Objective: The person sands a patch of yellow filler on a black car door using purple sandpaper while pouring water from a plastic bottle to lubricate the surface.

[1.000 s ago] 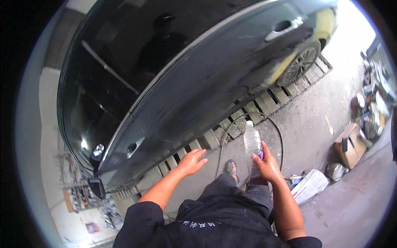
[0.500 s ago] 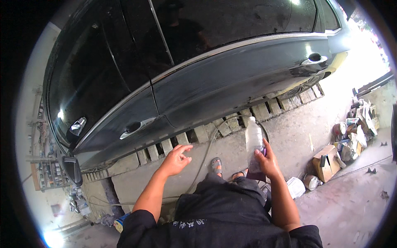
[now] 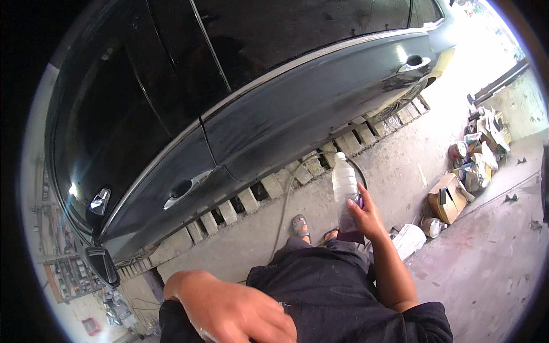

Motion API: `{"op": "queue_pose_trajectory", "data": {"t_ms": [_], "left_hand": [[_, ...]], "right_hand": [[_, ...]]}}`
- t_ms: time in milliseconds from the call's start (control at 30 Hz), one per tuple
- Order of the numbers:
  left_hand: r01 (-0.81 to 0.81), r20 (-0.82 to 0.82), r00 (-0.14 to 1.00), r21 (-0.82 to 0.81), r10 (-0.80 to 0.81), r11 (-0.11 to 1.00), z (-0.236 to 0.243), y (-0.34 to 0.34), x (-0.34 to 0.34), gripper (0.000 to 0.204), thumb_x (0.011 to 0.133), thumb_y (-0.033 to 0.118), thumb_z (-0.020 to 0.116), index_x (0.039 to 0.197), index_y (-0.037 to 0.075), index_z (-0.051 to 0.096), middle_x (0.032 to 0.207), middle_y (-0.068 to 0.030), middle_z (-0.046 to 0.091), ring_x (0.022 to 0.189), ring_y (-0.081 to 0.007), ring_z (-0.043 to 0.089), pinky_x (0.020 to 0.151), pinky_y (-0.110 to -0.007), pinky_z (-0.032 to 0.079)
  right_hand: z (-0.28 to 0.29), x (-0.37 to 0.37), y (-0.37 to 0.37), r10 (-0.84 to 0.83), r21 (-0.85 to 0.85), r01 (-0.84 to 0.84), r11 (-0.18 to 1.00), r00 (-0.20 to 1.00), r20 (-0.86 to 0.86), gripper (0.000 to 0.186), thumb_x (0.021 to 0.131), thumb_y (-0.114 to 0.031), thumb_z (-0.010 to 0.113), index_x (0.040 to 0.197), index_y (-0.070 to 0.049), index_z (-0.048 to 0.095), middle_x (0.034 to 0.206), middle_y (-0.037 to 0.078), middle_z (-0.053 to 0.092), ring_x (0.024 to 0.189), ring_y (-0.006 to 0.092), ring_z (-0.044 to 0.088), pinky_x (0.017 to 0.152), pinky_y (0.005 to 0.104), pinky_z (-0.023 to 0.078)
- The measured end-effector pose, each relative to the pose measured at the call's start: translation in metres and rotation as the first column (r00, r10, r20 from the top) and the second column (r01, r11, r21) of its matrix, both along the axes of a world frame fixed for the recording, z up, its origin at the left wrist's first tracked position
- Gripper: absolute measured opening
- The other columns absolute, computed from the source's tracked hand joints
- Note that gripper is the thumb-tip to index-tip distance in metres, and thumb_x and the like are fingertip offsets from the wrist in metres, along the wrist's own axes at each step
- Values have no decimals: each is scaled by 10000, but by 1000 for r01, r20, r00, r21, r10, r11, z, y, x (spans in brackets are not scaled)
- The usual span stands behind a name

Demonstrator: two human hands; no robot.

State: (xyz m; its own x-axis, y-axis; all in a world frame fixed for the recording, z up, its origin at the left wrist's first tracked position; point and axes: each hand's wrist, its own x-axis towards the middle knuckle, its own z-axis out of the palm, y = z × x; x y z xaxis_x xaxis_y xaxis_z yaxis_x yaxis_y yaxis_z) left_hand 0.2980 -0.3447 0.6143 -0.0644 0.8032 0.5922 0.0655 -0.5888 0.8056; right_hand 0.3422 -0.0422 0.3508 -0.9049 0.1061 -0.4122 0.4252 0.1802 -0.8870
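Note:
My right hand is closed around a clear plastic bottle, held upright with its cap end away from me. A dark purplish sheet shows behind the bottle's lower part in the same hand; its kind is unclear. Close to the camera at the lower edge, my left hand is raised with the back of it up. Its fingers are curled and pressed together, and their tips are hidden. Ahead stands a dark car, its door panel dull and streaked, with a chrome handle at the left.
Slotted blocks line the floor under the car. A hose runs across the concrete near my sandalled feet. On the right lie a cardboard box, cans and scraps along the wall. The car's mirror juts out at the left.
My left hand has come back from near the car to the camera, its fingers going from apart to curled. My right hand still holds the bottle. The view has shifted slightly.

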Motion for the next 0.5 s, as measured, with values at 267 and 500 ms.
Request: {"op": "queue_pose_trajectory", "data": {"t_ms": [267,500], "left_hand": [[106,-88,991,78,-99,991,28,14,15,160,952,136,635,960,-10,701,914,-113,636,763,-233,622,549,-318,404],[51,-138,989,53,-43,997,29,34,18,152,950,108,576,952,26,704,951,-99,640,836,-218,641,595,-298,416]], "right_hand": [[-12,15,-4,-5,-9,4,1000,997,-71,729,945,-293,673,1530,-34,324,1342,252,579,1257,290,553,1062,377,415],[-13,24,10,38,16,-37,999,999,-17,733,944,-304,664,1530,-32,319,1321,271,589,1234,304,575,1043,377,429]]}}
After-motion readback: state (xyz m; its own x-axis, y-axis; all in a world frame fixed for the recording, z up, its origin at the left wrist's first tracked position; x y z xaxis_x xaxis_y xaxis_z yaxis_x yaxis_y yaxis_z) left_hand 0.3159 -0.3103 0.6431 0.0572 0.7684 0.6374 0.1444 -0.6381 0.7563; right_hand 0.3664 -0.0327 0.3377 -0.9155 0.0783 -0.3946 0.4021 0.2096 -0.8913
